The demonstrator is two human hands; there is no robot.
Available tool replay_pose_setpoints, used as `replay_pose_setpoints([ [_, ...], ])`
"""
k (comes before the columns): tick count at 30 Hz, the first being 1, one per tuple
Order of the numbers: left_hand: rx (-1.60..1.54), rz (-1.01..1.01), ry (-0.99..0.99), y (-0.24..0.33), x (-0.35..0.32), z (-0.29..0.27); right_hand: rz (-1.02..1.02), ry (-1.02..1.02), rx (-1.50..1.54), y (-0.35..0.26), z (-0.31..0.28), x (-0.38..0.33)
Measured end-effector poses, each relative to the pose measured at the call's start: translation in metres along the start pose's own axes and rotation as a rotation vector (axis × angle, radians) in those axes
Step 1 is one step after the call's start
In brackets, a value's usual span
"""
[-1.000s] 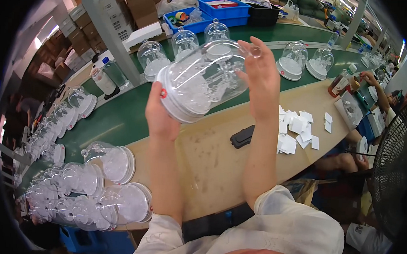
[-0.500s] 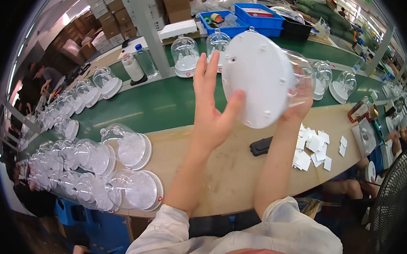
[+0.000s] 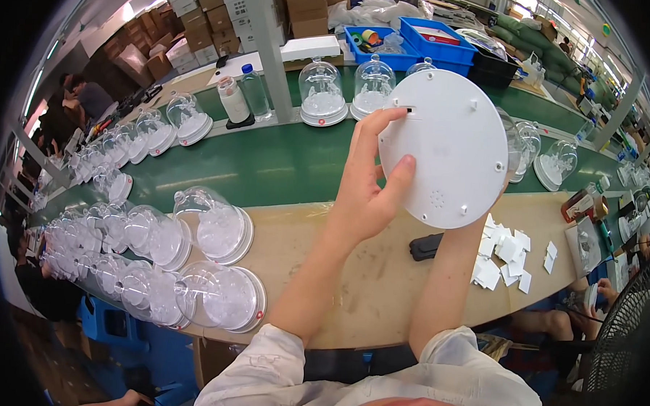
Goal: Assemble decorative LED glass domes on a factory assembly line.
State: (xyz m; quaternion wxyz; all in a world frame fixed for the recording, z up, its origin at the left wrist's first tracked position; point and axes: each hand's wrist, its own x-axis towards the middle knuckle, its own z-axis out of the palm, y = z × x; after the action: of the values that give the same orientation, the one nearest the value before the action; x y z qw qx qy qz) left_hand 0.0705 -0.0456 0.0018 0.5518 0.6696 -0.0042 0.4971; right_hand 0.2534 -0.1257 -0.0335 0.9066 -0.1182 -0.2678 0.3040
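Here, the left grip (image 3: pixel 371 194), half spread, touches the white base (image 3: pixel 450 150) (right grip hidden, unreadable).

1. Round base (image 3: pixel 450 154): white moulded plastic; smooth, near-matt face with small raised bosses.
2. Domes (image 3: pixel 321 78): transparent, smooth, high-gloss; glass or clear plastic cannot be determined.
3. Belt (image 3: pixel 247 167): green sheet surface; smooth, low sheen.
4. Tabletop (image 3: pixel 379 292): tan, flat, dull finish with scuff marks.
5. Square pieces (image 3: pixel 513 247): white, smooth, matt; paper or foam cannot be determined.
6. Bins (image 3: pixel 442 54): blue plastic; smooth, semi-gloss.
7. Cartons (image 3: pixel 305 2): brown cardboard; matt.
8. Post (image 3: pixel 265 44): grey, metal in appearance; smooth, satin.
9. Shirt (image 3: pixel 375 386): pale cloth; soft, creased, matt.
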Motion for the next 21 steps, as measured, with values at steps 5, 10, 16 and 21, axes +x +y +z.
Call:
replay_pose_setpoints([
  [5, -0.148, -0.138, 0.046, 0.003, -0.001, -0.013, -0.131, 0.135, -0.047, 0.01, -0.003, 0.009],
  [10, -0.256, -0.147, 0.134, -0.015, 0.001, -0.018, -0.218, 0.138, -0.094, 0.005, 0.013, 0.0],
  [16, -0.378, -0.295, 0.207, -0.019, -0.004, -0.018, -0.345, 0.163, -0.128, 0.005, 0.034, -0.007],
  [21, -0.579, -0.474, 0.263, -0.024, -0.003, -0.02, -0.519, -0.07, -0.326, 0.0, 0.04, -0.011],
])
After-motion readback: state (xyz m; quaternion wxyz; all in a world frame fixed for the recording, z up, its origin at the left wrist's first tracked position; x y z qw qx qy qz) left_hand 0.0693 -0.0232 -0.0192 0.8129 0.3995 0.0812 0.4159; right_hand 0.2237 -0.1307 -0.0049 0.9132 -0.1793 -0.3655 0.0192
